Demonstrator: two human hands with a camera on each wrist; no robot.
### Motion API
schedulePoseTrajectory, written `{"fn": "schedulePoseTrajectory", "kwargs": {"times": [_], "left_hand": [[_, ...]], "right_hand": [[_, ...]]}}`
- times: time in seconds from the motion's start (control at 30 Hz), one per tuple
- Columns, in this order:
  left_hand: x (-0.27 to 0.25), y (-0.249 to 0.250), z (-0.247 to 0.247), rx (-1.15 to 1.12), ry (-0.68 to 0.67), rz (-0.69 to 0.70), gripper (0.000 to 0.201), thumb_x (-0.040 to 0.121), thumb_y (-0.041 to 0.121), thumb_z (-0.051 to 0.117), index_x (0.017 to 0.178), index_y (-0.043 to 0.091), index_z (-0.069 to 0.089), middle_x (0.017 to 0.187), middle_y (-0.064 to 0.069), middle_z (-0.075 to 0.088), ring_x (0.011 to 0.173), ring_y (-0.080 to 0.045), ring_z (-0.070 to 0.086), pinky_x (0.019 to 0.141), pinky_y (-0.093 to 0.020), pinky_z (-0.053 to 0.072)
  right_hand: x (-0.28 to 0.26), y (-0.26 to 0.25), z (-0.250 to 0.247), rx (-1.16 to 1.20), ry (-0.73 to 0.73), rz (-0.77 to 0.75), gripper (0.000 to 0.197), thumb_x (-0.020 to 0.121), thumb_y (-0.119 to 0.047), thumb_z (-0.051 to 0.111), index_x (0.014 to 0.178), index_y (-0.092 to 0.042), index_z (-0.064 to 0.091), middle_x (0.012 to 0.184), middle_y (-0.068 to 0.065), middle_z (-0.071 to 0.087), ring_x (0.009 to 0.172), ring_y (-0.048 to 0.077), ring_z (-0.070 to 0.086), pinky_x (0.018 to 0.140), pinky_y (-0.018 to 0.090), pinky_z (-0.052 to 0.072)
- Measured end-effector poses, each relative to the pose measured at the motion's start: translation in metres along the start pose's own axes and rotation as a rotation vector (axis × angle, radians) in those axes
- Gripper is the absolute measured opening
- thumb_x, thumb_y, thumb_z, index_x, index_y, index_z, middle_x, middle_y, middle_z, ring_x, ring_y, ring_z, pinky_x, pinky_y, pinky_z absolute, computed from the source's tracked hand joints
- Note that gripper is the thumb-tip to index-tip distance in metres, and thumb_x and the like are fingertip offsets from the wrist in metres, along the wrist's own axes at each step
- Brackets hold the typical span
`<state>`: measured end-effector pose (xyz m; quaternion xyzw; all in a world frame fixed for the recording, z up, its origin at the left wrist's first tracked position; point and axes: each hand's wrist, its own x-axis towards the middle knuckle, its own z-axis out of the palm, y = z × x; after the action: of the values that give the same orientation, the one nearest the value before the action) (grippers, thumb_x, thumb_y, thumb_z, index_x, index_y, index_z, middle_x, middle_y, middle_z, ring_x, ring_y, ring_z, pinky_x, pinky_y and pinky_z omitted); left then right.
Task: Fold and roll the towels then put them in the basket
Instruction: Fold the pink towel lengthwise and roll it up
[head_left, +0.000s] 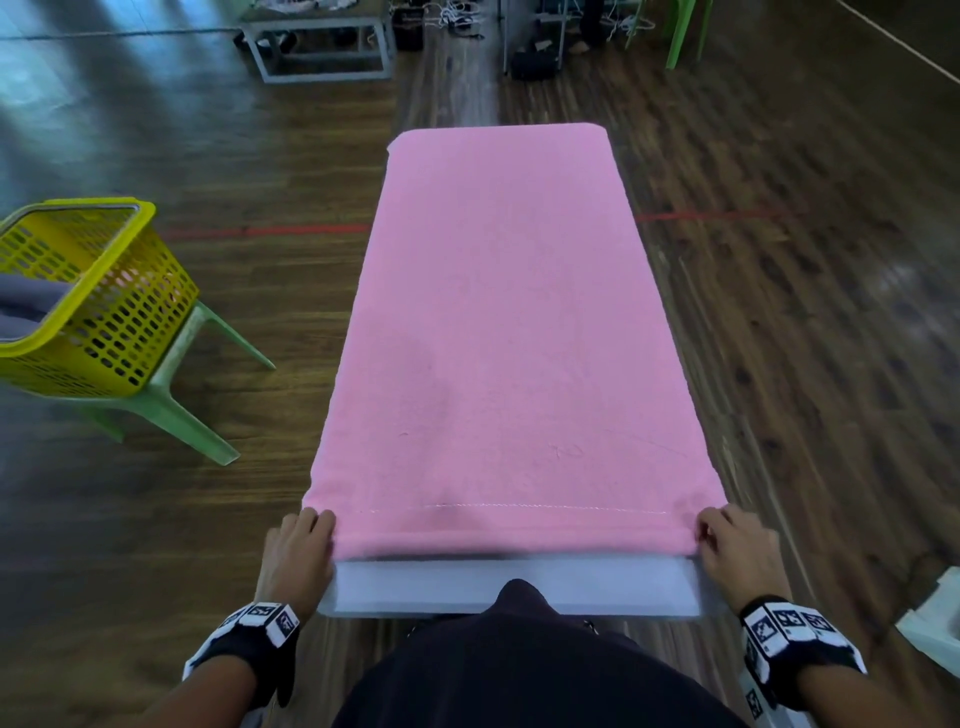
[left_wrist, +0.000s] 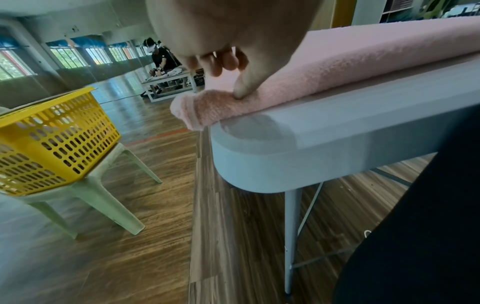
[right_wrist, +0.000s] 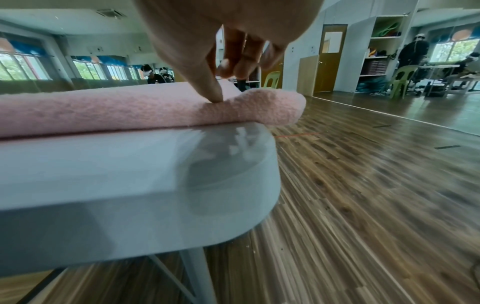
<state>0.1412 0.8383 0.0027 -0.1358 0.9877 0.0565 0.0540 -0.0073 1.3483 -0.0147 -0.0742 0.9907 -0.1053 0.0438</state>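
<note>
The pink towel lies folded lengthwise along the narrow grey surface, its near end turned over into a first small roll. The left hand and right hand each grasp one end of that roll, thumb pressed into the pile and fingers curled behind it, so both ends should advance evenly. The yellow basket sits on a green stool to the left, near enough for transfer
</note>
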Motion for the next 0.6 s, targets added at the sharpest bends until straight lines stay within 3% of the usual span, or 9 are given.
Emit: {"fn": "schedulePoseTrajectory", "kwargs": {"times": [0.1, 0.17, 0.27, 0.37, 0.47, 0.53, 0.6], "left_hand": [[-0.002, 0.004, 0.008, -0.078, 0.033, 0.086, 0.04, 0.048, -0.008, 0.073, 0.075, 0.012, 0.051, 0.073, -0.002, 0.048, 0.06, -0.021, 0.04, 0.054, -0.032, 0.032], [-0.004, 0.001, 0.014, -0.13, 0.056, 0.09, 0.038, 0.052, -0.008, 0.071, 0.083, 0.009, 0.057, 0.08, -0.004, 0.054, 0.067, -0.023, 0.045, 0.059, -0.037, 0.041], [-0.004, -0.005, 0.014, -0.205, 0.047, 0.04, 0.027, 0.066, -0.004, 0.067, 0.091, 0.007, 0.065, 0.086, -0.006, 0.063, 0.076, -0.028, 0.055, 0.066, -0.04, 0.047], [0.0, -0.009, 0.007, -0.18, 0.003, 0.028, 0.016, 0.074, 0.012, 0.058, 0.087, 0.01, 0.068, 0.081, -0.004, 0.066, 0.072, -0.028, 0.061, 0.066, -0.038, 0.049], [0.004, -0.005, -0.004, -0.138, -0.125, 0.003, 0.026, 0.077, 0.028, 0.043, 0.08, 0.013, 0.063, 0.071, -0.003, 0.062, 0.065, -0.029, 0.06, 0.059, -0.035, 0.047], [0.01, -0.003, -0.011, -0.138, -0.154, -0.042, 0.015, 0.081, 0.02, 0.053, 0.093, 0.012, 0.058, 0.08, -0.006, 0.059, 0.069, -0.031, 0.06, 0.06, -0.036, 0.046], [0.014, -0.003, -0.013, -0.133, -0.127, -0.04, 0.028, 0.073, 0.004, 0.066, 0.099, 0.01, 0.055, 0.087, -0.008, 0.056, 0.07, -0.03, 0.057, 0.058, -0.037, 0.046]], "right_hand": [[-0.005, -0.002, 0.008, 0.036, -0.046, -0.097, 0.026, 0.057, -0.006, 0.072, 0.078, -0.013, 0.06, 0.078, 0.002, 0.055, 0.068, 0.028, 0.053, 0.06, 0.035, 0.041], [-0.006, 0.002, 0.013, 0.084, -0.05, -0.099, 0.035, 0.056, 0.001, 0.074, 0.088, -0.011, 0.065, 0.089, 0.005, 0.062, 0.079, 0.028, 0.058, 0.07, 0.04, 0.049], [-0.002, 0.005, 0.01, 0.165, -0.034, -0.047, 0.031, 0.066, 0.007, 0.07, 0.093, -0.008, 0.071, 0.095, 0.006, 0.069, 0.088, 0.029, 0.062, 0.084, 0.041, 0.049], [-0.003, 0.005, 0.008, 0.075, 0.021, -0.078, 0.02, 0.066, -0.007, 0.074, 0.084, -0.015, 0.074, 0.084, 0.001, 0.072, 0.081, 0.03, 0.063, 0.079, 0.043, 0.046], [-0.002, 0.0, 0.004, -0.021, -0.042, -0.021, 0.012, 0.073, -0.022, 0.07, 0.085, -0.027, 0.07, 0.084, -0.008, 0.069, 0.084, 0.021, 0.059, 0.081, 0.039, 0.032], [0.0, -0.001, 0.003, -0.029, -0.063, -0.007, 0.012, 0.08, -0.025, 0.059, 0.091, -0.028, 0.062, 0.087, -0.008, 0.065, 0.084, 0.018, 0.056, 0.082, 0.038, 0.031], [0.004, 0.0, 0.002, -0.003, 0.005, 0.006, 0.015, 0.08, -0.019, 0.061, 0.094, -0.024, 0.061, 0.093, -0.002, 0.062, 0.086, 0.023, 0.056, 0.082, 0.042, 0.036]]}}
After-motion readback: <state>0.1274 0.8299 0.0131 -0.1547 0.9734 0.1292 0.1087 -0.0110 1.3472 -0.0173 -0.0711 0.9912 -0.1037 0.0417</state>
